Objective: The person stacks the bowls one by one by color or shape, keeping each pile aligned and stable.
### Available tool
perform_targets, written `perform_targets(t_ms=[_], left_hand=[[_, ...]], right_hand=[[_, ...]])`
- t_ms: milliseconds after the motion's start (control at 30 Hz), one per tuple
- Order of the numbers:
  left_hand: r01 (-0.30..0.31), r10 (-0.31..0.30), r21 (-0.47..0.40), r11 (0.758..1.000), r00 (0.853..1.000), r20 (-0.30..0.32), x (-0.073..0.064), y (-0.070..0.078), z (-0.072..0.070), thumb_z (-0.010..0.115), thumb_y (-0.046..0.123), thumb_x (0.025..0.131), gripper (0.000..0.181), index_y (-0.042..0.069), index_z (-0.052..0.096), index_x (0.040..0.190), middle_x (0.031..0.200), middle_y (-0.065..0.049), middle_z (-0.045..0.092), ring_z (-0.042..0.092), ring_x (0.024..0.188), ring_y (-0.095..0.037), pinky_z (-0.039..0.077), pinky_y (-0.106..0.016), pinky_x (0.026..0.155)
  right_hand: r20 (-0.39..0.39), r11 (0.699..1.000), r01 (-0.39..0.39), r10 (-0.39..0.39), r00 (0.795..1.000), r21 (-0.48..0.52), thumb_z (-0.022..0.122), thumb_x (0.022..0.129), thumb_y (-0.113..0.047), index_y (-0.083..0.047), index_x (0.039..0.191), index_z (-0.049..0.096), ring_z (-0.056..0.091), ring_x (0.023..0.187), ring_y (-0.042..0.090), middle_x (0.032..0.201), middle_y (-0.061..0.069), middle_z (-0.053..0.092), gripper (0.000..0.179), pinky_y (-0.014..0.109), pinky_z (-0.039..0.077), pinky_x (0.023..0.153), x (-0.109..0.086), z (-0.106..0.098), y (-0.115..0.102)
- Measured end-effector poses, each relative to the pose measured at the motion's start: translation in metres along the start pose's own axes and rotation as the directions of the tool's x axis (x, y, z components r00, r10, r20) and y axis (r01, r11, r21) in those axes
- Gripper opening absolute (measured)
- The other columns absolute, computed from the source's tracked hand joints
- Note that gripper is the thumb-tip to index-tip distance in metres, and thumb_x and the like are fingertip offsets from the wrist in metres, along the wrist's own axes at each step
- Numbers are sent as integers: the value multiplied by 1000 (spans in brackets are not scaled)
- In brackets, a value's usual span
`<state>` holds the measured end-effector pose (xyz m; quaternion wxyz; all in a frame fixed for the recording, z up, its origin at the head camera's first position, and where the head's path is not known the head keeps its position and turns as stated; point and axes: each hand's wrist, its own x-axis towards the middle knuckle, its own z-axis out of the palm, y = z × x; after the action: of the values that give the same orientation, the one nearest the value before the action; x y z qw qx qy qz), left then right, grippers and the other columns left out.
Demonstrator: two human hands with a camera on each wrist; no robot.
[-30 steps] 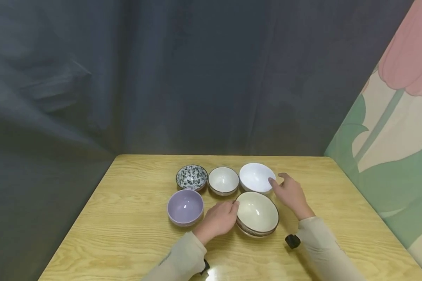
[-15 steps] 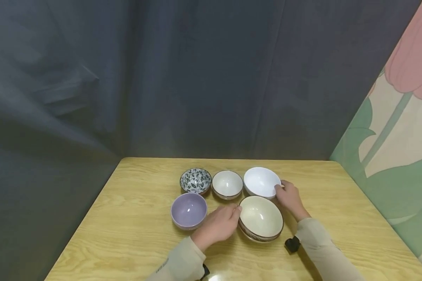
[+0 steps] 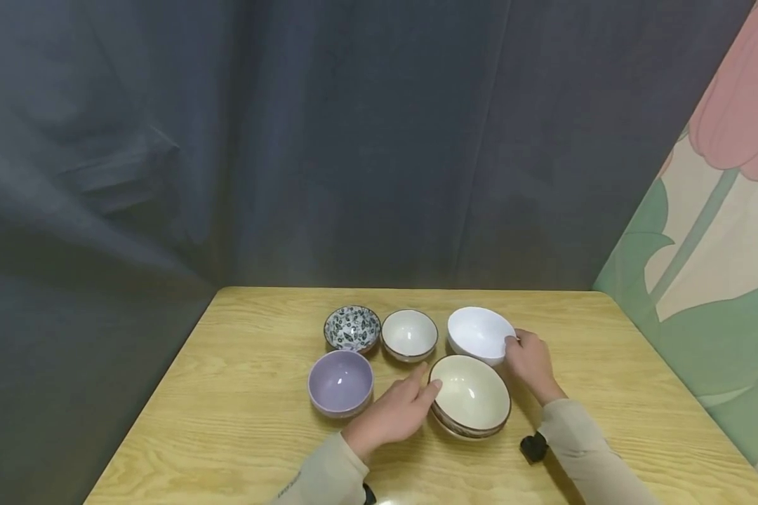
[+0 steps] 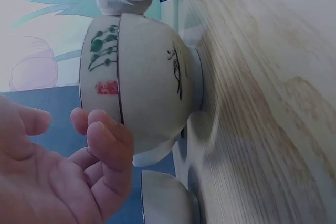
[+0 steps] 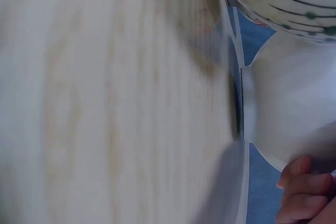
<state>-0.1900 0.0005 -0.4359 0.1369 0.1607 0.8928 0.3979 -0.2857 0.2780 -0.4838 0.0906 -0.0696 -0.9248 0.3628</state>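
Observation:
My right hand (image 3: pixel 530 361) grips the white bowl (image 3: pixel 474 328) by its right rim, thumb at the inside and fingers curled against the outer wall, as the right wrist view shows. Just in front stands a cream bowl (image 3: pixel 470 393) with a brown rim, nested in another bowl (image 4: pixel 152 77) with a dark painted mark. My left hand (image 3: pixel 394 414) is at the left rim of this stack. Its fingers (image 4: pixel 107 140) overlap the upper bowl's side in the left wrist view, loosely bent, with the thumb spread away from the rim.
Left of the white bowl stand a small white bowl (image 3: pixel 409 333) with a brown rim and a floral patterned bowl (image 3: pixel 351 327). A purple bowl (image 3: pixel 341 382) is in front of them, close to my left hand. A dark curtain (image 3: pixel 379 154) hangs behind the wooden table (image 3: pixel 227 393).
My right hand has closed on the white bowl's rim and drawn it a little right, widening the gap to the small white bowl. My left hand's fingers have loosened and spread at the cream bowl.

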Motion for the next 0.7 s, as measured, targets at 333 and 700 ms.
perform_targets(t_ms=[333, 700], left_hand=[[-3, 3, -25, 1000, 1000, 15, 0, -1, 2, 28, 55, 106, 71, 6, 27, 158, 156, -17, 39, 39, 142, -36, 31, -53, 115], [9, -8, -22, 1000, 1000, 9, -2, -1, 4, 27, 55, 106, 71, 5, 28, 157, 155, -17, 40, 39, 142, -37, 31, -54, 116]], right_hand=[[-21, 1000, 12, -13, 1000, -25, 36, 99, -15, 16, 120, 62, 63, 95, 43, 113, 34, 66, 46, 54, 50, 82, -6, -12, 0], [-63, 999, 38, -40, 997, -26, 37, 99, -16, 17, 118, 63, 57, 74, 32, 100, 31, 69, 46, 32, 42, 59, -8, -24, -6]])
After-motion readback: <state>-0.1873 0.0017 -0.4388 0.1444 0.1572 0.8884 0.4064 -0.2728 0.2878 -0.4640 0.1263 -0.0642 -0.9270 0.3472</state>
